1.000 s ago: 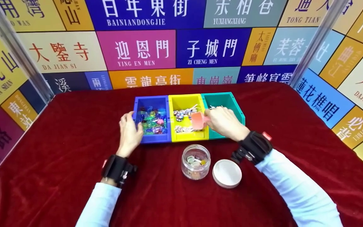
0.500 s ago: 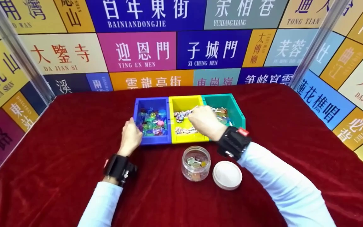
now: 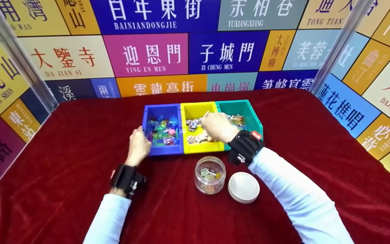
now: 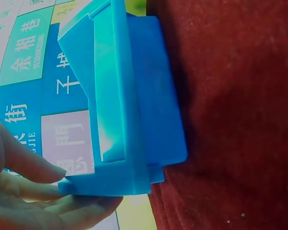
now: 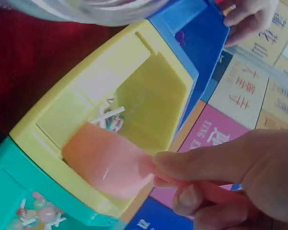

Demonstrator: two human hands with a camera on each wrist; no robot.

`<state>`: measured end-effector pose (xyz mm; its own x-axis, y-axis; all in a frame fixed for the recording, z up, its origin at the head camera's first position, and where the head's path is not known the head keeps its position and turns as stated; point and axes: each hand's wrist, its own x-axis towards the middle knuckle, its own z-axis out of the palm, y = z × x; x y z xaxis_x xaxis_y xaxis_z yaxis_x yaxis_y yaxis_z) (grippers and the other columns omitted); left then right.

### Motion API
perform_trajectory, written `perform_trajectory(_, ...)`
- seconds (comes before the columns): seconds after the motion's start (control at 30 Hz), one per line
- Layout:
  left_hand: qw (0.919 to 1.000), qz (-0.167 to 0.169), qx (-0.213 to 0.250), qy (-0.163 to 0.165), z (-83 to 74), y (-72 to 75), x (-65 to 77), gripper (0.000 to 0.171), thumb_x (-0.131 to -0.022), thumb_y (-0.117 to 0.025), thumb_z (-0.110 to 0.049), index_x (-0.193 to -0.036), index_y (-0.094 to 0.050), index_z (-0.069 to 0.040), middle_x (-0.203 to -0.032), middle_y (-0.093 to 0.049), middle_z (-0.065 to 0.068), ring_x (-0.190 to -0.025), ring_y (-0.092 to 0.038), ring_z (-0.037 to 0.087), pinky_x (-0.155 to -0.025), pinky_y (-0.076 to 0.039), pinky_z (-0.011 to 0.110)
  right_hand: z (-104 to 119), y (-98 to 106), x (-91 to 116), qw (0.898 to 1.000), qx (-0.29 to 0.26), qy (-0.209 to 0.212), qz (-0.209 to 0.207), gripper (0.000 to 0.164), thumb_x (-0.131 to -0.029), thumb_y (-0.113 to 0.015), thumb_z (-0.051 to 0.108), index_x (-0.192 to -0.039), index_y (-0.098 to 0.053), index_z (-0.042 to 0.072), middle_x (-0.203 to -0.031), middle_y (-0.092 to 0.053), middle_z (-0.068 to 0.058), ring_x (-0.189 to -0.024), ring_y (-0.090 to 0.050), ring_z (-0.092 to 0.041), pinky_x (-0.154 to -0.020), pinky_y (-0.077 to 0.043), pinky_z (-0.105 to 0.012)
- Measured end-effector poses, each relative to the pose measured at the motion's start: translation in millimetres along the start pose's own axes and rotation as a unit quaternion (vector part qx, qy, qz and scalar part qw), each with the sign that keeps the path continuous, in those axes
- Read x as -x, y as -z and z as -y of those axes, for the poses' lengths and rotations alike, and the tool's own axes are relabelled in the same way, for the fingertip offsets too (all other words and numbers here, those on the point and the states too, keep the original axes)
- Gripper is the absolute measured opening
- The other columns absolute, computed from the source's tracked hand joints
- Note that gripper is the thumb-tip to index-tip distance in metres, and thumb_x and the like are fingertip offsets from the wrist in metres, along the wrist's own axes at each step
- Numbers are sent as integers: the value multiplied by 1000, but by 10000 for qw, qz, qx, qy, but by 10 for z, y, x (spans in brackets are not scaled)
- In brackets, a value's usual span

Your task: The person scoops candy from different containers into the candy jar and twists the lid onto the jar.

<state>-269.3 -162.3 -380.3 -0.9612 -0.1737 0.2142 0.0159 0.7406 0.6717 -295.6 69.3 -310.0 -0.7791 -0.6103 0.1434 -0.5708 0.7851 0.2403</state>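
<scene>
My left hand [image 3: 138, 144] pinches the left rim of the blue bin [image 4: 134, 120], thumb on one side and fingers on the other. Colourful translucent pieces [image 3: 164, 130] lie inside that bin. With my right hand [image 3: 219, 127] I grip the handle of a pink scoop [image 5: 108, 160]. The scoop's blade dips into the yellow bin [image 3: 203, 148], beside wrapped lollipops [image 5: 110, 117] with white sticks. From the head view the scoop is hidden under the hand. Joined on the right is the green bin [image 3: 254, 118], with lollipops [image 5: 43, 213] in it.
A clear jar [image 3: 210, 186] holding a few lollipops stands uncovered in front of the bins. Its round white lid [image 3: 244, 187] lies just right of it. Dark red cloth [image 3: 168, 210] covers the table, and a sign-printed panel [image 3: 147, 54] rises behind.
My right hand has moved left from over the green bin to the yellow one, taking the scoop down into it. My left fingers have drawn in onto the blue bin's rim.
</scene>
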Motion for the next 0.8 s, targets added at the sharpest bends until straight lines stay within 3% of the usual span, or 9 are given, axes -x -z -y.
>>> perform_trajectory(0.17,10000,65,22,66,-3,-1,-2,54,-74,-48,11,-125,-33,19,-117,-44,35,-110,-43,45,-97,-35,45,-128,0,-55,9913,-952,-490,770,17,-72,-70,15,-79,-62,1,-72,-58,-11,-67,-53,-28,-55,-48,-36)
perform_trajectory(0.3,10000,21,35,36,-3,2,-6,53,-73,-48,11,-124,-35,18,-116,-45,35,-110,-44,45,-97,-35,45,-224,-36,-80,9746,-1610,-1130,1075,10,-79,-58,10,-72,-62,5,-69,-51,-8,-63,-48,-25,-50,-38,-30)
perform_trajectory(0.43,9999,-98,26,-67,7,7,-14,51,-71,-49,12,-121,-39,19,-112,-48,35,-107,-45,45,-95,-36,45,-260,-86,-95,9637,-1813,-1568,1178,13,-82,-52,9,-71,-59,5,-65,-43,-7,-59,-45,-22,-47,-35,-27)
perform_trajectory(0.7,10000,-21,50,-5,26,24,-37,51,-71,-49,12,-121,-41,17,-114,-48,34,-109,-45,44,-96,-36,45,-215,-238,-107,9675,-2040,-1343,652,28,-82,-50,5,-57,-40,9,-53,-32,-1,-48,-39,-16,-41,-29,-21)
perform_trajectory(0.8,9999,29,102,0,24,28,-43,49,-71,-48,12,-120,-43,15,-111,-52,33,-107,-48,43,-92,-39,45,-188,-300,-127,9651,-2083,-1436,681,25,-83,-51,7,-59,-45,7,-53,-35,-2,-48,-39,-17,-39,-28,-21)
